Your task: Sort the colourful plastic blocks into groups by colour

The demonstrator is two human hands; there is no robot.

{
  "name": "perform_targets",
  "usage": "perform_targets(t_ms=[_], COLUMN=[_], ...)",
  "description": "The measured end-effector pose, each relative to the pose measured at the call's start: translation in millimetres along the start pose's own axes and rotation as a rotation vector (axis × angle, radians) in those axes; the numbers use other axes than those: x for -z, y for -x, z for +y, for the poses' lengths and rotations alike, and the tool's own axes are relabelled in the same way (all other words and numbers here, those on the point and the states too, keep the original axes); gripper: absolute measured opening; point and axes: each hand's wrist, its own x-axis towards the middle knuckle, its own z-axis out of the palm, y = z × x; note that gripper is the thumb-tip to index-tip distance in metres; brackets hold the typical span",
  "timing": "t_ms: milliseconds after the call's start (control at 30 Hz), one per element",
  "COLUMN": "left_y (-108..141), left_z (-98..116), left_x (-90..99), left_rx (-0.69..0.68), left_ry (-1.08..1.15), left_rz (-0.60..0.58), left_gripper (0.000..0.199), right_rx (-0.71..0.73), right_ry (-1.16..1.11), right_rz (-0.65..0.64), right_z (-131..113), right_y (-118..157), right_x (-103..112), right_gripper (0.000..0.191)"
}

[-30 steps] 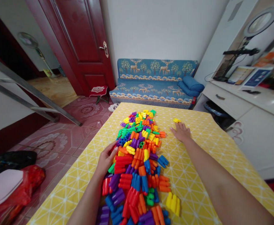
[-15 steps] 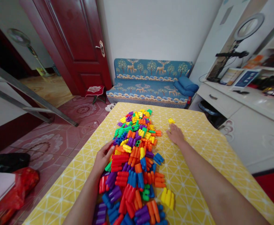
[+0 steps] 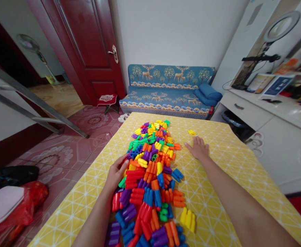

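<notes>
A long heap of bullet-shaped plastic building blocks (image 3: 150, 168) in red, orange, yellow, green, blue and purple runs down the table. My left hand (image 3: 116, 171) rests against the heap's left side, fingers apart and partly hidden by the blocks; it grips none that I can see. Over on the right, my right hand (image 3: 198, 148) lies on the yellow tablecloth (image 3: 222, 154) with its fingers spread and nothing in it. Just beyond its fingertips lies a yellow block (image 3: 191, 132), apart from the heap. Another yellow block (image 3: 188, 219) sits at the heap's near right edge.
Past the table's far edge stands a blue patterned sofa (image 3: 165, 92). A white cabinet (image 3: 268, 123) with a ring light (image 3: 281, 26) is on the right. To the left are a metal ladder (image 3: 44, 103), a small red stool (image 3: 107, 99) and bags (image 3: 37, 195) on the floor.
My right hand has drawn back slightly from the small yellow block, and its fingers have spread. My left hand stays beside the heap. The whole view has shifted a little.
</notes>
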Motion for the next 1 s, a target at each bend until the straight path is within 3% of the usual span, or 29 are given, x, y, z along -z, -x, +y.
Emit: perform_targets(t_ms=[133, 233, 267, 333, 400, 467, 600, 733, 867, 1000], left_y=[1.2, 1.0, 0.9, 0.6, 0.3, -0.1, -1.2, -2.2, -2.1, -1.7], left_z=[1.8, 2.1, 2.0, 1.6, 0.6, -0.7, -3.3, -3.5, -2.1, -0.7], left_x=[-0.5, -1.2, -1.4, -1.4, -1.1, -0.6, 0.2, 0.2, 0.2, -0.4], left_rx=[0.0, 0.012, 0.014, 0.015, 0.018, 0.022, 0.02, 0.015, 0.012, 0.008], left_ry=[0.017, 0.027, 0.027, 0.022, 0.017, 0.012, -0.006, -0.01, -0.01, -0.01], left_rz=[-0.01, -0.009, -0.007, -0.002, 0.002, 0.003, 0.005, 0.006, 0.007, 0.011], left_gripper=[0.057, 0.057, 0.057, 0.058, 0.059, 0.059, 0.059, 0.06, 0.06, 0.059], right_rx=[-0.205, -0.309, -0.261, -0.028, 0.227, 0.335, 0.289, 0.334, 0.346, 0.234], right_ry=[-0.041, -0.059, -0.057, -0.037, -0.013, -0.016, -0.058, -0.048, 0.0, 0.046], right_rz=[0.063, 0.184, 0.226, 0.265, 0.228, 0.201, 0.295, 0.347, 0.261, 0.133], right_z=[6.1, 4.4, 3.9, 4.1, 5.7, 7.5, 8.9, 9.9, 9.9, 4.4], right_y=[-19.8, -23.4, -23.4, -24.2, -27.1, -31.3, -33.3, -24.3, -14.8, 0.7], right_x=[-1.9, -3.9, -4.2, -4.3, -4.9, -6.5, -9.0, -7.1, -8.4, -12.4], right_gripper=[0.092, 0.092, 0.088, 0.073, 0.056, 0.049, 0.054, 0.051, 0.056, 0.066])
